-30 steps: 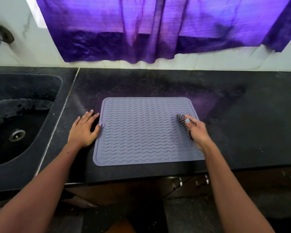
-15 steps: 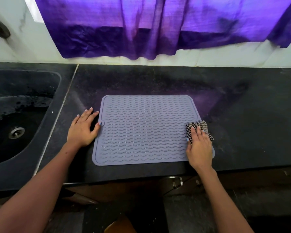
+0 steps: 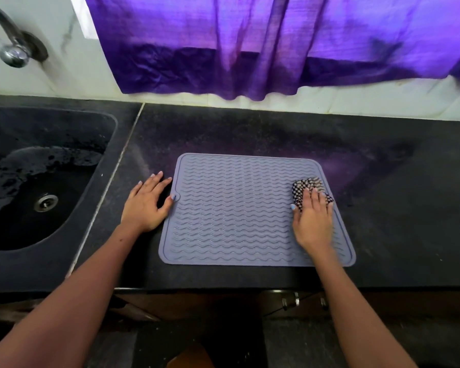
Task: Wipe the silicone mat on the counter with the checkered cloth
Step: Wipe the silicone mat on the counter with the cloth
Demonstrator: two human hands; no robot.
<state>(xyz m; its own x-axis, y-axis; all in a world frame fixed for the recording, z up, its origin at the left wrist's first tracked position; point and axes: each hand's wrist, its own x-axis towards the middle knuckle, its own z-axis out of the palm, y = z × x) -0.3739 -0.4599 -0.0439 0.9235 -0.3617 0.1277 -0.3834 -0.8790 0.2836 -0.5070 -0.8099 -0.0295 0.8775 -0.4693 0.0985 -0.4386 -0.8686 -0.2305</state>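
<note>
A grey silicone mat (image 3: 237, 208) with wavy ridges lies flat on the black counter (image 3: 383, 181). My right hand (image 3: 312, 221) presses a bunched black-and-white checkered cloth (image 3: 307, 188) onto the mat's right side, fingers spread over it; most of the cloth is hidden under the palm. My left hand (image 3: 146, 205) rests flat on the counter at the mat's left edge, the thumb touching the small tab on that edge.
A black sink (image 3: 37, 197) with a metal drain lies to the left, with a chrome tap (image 3: 11, 49) above it. A purple curtain (image 3: 276, 43) hangs over the white wall behind. The counter's front edge runs just below the mat, with cabinet handles (image 3: 292, 301) underneath.
My right hand with the cloth went from the mat's right-middle to its right front edge, then moved up and slightly inward. My left hand has stayed at the left edge.
</note>
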